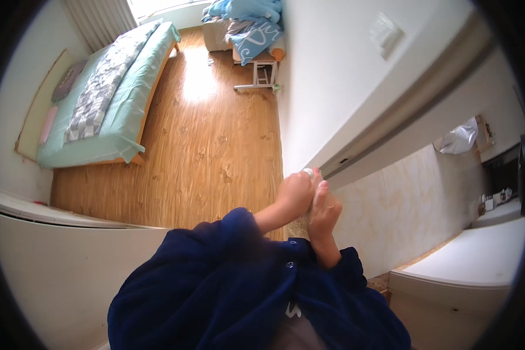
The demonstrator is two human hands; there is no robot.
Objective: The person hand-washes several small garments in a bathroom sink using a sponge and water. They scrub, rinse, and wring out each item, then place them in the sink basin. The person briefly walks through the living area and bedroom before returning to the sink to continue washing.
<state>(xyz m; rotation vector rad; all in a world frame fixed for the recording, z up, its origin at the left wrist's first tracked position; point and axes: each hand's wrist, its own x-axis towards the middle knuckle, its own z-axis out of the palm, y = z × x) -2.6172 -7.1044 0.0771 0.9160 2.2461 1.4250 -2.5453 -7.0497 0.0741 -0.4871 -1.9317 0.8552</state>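
Both my hands are raised together before me, close to the edge of the white door frame [354, 135]. My left hand [294, 195] is curled, and a small white thing [308, 171] shows at its fingertips; too little of it is visible to name it. Pressed against the left hand is my right hand [326, 214], its fingers pointing up and forward. Whatever lies between the palms is hidden. Dark blue sleeves cover both forearms to near the wrists. Whether the hands touch the frame is unclear.
On the left stands a bed [127, 109] with a green sheet. Wooden flooring [218, 144] runs towards the window. Bedding [253, 39] is piled at the back wall near a white metal stand [262, 76]. A wall switch [384, 36] and pale tiles [376, 214] are on the right.
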